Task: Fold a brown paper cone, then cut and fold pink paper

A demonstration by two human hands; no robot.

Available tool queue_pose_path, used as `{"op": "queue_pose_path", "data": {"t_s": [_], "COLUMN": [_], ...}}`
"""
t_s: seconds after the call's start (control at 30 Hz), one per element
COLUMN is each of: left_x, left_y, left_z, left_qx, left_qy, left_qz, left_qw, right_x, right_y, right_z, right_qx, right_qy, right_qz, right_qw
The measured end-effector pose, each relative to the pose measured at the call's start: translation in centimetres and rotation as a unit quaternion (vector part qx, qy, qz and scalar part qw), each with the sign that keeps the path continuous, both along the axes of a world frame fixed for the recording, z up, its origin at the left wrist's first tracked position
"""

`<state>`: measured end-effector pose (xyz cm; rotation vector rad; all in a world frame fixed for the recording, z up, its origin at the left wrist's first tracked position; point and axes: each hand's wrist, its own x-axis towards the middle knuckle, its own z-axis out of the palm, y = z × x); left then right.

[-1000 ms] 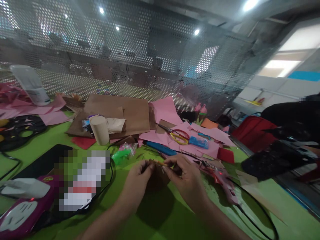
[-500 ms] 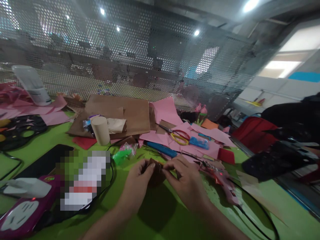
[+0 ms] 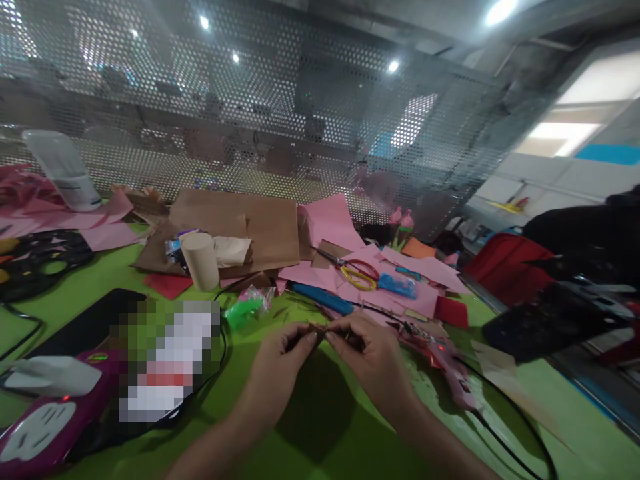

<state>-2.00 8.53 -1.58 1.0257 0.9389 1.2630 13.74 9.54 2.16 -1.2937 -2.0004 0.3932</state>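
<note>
A small piece of brown paper [image 3: 316, 327] is pinched between my two hands above the green table; only a thin edge of it shows. My left hand [image 3: 285, 353] grips its left end between thumb and forefinger. On the other end, my right hand [image 3: 367, 350] has its thumb and fingertips pressed together. The two thumbs nearly meet, and my fingers hide most of the paper. Just beyond my hands lies a blue-handled tool [image 3: 323, 297]. To the right rests a pink glue gun [image 3: 455, 377] with a black cord and a small red light.
Scissors [image 3: 357, 273] with red and yellow handles lie on pink paper scraps [image 3: 425, 297]. A cardboard tube [image 3: 201, 261] stands before brown paper sheets [image 3: 273, 230]. Left are a black phone [image 3: 87, 323], a purple power strip [image 3: 45, 427] and a clear bottle [image 3: 65, 173].
My hands have drawn closer together at the fingertips. The brown paper, which stood up folded between them, now shows only as a thin edge.
</note>
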Motion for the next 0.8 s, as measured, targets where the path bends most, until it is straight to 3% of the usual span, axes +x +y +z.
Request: {"op": "queue_pose_path", "data": {"t_s": [0.5, 0.8], "left_x": [0.21, 0.14], "left_y": [-0.49, -0.25], "left_z": [0.49, 0.64], "left_qx": [0.073, -0.01], "left_qy": [0.091, 0.004], "left_qz": [0.025, -0.005], "left_qw": [0.993, 1.0], "right_x": [-0.15, -0.23], "right_y": [-0.14, -0.08], "right_z": [0.24, 0.25], "right_qx": [0.036, 0.027], "right_qy": [-0.012, 0.001], "right_qz": [-0.005, -0.015], "right_qw": [0.999, 1.0]}}
